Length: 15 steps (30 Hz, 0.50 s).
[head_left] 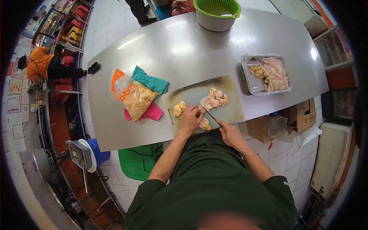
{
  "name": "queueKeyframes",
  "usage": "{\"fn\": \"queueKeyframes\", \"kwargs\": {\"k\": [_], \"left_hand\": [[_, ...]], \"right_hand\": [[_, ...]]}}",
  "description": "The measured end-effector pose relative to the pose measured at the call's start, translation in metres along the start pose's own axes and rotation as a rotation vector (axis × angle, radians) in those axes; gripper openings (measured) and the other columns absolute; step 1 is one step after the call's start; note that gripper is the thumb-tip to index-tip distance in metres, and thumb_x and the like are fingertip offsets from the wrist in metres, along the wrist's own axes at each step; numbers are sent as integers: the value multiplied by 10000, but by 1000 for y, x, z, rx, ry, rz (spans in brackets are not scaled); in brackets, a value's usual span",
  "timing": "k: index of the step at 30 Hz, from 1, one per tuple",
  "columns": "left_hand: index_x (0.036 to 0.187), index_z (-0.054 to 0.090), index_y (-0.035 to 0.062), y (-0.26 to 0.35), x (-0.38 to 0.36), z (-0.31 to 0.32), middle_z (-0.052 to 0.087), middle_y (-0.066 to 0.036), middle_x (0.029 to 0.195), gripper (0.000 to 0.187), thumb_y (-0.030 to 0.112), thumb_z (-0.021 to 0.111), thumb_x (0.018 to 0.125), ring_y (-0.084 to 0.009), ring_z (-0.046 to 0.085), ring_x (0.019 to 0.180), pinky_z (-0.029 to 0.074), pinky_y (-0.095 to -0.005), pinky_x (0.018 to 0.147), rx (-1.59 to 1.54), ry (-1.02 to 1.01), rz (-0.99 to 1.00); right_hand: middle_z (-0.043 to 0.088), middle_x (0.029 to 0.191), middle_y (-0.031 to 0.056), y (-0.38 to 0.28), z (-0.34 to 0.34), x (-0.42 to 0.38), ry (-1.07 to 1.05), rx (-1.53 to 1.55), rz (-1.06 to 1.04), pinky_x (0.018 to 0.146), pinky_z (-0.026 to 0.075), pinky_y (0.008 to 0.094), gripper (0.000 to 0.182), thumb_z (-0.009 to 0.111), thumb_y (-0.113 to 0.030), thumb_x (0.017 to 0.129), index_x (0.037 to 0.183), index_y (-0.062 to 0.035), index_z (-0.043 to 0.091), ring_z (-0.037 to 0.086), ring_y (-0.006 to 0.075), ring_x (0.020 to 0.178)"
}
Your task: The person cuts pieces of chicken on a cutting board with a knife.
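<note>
A worn cutting board lies on the steel table near its front edge. My right hand is closed around the handle of a knife, its blade pointing up and left over the board. My left hand has curled fingers pressed on raw chicken beside the blade; the fingers partly hide what they grip. A pale chicken piece shows below that hand. One yellowish chicken lump sits to its upper left, and a larger chicken piece lies above the knife tip.
Left of the board, a plastic bag of yellowish pieces rests on a teal cloth and a pink cloth. A lined tray of chicken stands right. A green colander sits in a basin at the back. Another person stands far left.
</note>
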<state>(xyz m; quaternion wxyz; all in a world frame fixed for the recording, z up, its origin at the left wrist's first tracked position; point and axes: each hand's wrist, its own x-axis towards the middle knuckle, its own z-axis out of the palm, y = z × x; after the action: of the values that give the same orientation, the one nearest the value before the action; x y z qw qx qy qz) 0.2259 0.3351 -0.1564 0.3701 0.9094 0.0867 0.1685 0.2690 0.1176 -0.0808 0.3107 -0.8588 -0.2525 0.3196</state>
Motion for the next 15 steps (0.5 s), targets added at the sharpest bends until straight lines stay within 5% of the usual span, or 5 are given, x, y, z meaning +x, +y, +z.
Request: {"fn": "queueKeyframes", "kwargs": {"k": [15], "left_hand": [[749,605,57,-2,5,5,626,-96,782,101,93,690,709,-289,596,762,485,-393,699,11,-36,-45]], "right_hand": [[635,884,249,4,35,44,68,-31,-113,739,479,540,522,515,-156,912,1416,-217,393,607,444,846]]}}
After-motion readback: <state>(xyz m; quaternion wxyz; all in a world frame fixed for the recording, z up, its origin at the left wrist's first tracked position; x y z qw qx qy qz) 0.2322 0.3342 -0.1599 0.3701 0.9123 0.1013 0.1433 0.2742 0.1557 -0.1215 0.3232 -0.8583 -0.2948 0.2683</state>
